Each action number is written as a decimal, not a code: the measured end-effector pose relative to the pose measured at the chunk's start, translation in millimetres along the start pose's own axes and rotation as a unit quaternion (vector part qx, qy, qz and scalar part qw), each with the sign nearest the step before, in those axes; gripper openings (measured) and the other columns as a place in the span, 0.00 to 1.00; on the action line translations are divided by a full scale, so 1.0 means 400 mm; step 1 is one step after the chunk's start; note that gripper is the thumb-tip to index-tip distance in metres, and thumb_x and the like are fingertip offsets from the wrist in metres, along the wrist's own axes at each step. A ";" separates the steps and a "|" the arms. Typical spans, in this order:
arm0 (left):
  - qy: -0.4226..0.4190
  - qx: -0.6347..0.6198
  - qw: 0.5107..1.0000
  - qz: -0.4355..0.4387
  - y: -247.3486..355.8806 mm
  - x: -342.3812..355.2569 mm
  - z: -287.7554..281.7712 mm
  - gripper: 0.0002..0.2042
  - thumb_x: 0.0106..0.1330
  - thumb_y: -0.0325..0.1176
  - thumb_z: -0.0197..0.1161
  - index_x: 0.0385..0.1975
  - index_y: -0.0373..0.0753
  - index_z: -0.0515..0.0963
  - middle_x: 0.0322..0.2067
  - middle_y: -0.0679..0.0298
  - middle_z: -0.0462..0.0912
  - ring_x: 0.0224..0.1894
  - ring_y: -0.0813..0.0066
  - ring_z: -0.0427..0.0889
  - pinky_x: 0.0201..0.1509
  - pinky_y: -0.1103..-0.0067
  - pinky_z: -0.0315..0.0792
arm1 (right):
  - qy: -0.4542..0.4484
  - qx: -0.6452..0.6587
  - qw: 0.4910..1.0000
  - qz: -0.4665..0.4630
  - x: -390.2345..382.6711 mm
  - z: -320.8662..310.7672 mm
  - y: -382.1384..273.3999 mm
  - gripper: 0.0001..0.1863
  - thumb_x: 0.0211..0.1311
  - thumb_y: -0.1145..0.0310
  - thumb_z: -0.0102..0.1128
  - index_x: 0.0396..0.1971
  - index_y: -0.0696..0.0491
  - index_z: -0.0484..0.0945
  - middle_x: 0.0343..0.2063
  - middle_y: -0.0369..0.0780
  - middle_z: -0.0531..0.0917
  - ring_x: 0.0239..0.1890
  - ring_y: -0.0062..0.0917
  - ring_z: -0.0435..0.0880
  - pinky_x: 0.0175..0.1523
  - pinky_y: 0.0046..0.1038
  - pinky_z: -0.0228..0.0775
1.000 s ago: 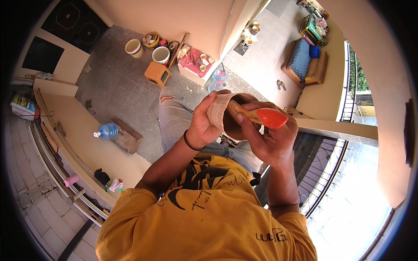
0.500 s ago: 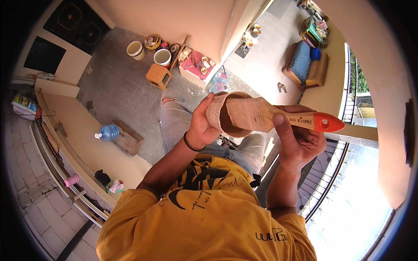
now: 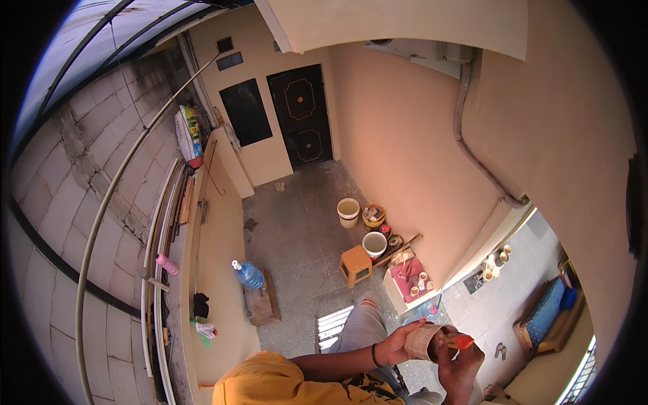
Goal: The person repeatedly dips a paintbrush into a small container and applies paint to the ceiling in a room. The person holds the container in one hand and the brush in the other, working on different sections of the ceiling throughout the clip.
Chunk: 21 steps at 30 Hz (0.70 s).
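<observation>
At the lower right, my left hand [image 3: 393, 347] is wrapped round the side of a paint-smeared cup [image 3: 420, 341]. A paintbrush with an orange handle tip [image 3: 464, 341] is gripped in my right hand [image 3: 460, 370], close against the cup's mouth. The brush's bristles are hidden, seemingly inside the cup. What the cup holds does not show clearly.
Far below stand an orange stool [image 3: 356, 264], a white bucket [image 3: 374, 244], another bucket [image 3: 348, 211] and a red-topped block [image 3: 413, 279] bearing small cups. A blue water jug [image 3: 248, 275] lies left, near a ledge. A peach wall [image 3: 398, 128] rises on the right.
My view has swung up and left, so both hands now appear at the lower right. The brush, earlier lying across the cup's rim with bristles showing, now has its bristles out of sight.
</observation>
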<state>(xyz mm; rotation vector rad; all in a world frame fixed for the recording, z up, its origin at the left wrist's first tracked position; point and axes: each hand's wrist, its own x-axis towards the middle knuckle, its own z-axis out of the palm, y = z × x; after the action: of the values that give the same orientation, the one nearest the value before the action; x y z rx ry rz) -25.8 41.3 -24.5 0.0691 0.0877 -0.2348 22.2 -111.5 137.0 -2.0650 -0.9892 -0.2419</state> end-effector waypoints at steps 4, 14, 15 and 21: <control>-0.016 0.011 1.000 0.013 0.010 -0.007 0.030 0.22 0.79 0.49 0.51 0.61 0.41 0.75 0.56 0.60 0.84 0.57 0.65 0.84 0.62 0.61 0.78 | -0.050 0.017 0.998 -0.022 0.017 0.024 0.031 0.14 0.56 0.71 0.71 0.40 0.60 0.82 0.30 0.51 0.88 0.33 0.47 0.89 0.39 0.39 0.81; 0.032 0.022 0.999 0.031 -0.001 0.023 -0.027 0.22 0.79 0.49 0.52 0.62 0.40 0.73 0.59 0.60 0.81 0.59 0.64 0.83 0.63 0.60 0.78 | 0.055 0.078 0.989 0.112 -0.016 -0.019 0.021 0.11 0.57 0.72 0.73 0.38 0.59 0.84 0.27 0.41 0.88 0.24 0.23 0.84 0.27 0.25 0.69; 0.037 0.021 0.999 0.029 -0.003 0.021 -0.022 0.22 0.79 0.49 0.52 0.63 0.40 0.73 0.59 0.59 0.81 0.59 0.64 0.83 0.63 0.60 0.78 | 0.082 0.116 0.983 0.113 -0.017 -0.017 0.020 0.10 0.57 0.73 0.73 0.38 0.59 0.84 0.28 0.39 0.88 0.24 0.17 0.81 0.25 0.21 0.63; 0.006 0.020 1.000 0.022 -0.005 0.022 -0.017 0.21 0.80 0.49 0.50 0.62 0.41 0.73 0.60 0.59 0.80 0.61 0.63 0.81 0.65 0.58 0.76 | 0.101 0.098 0.982 0.123 -0.028 -0.031 0.015 0.10 0.57 0.73 0.73 0.36 0.60 0.83 0.28 0.42 0.88 0.25 0.23 0.84 0.25 0.24 0.67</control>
<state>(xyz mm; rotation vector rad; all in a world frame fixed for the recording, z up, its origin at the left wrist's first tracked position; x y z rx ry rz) -18.4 37.8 -32.3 0.1131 0.0942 -0.1920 20.9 -129.3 136.2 -1.9163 -0.6042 -0.2113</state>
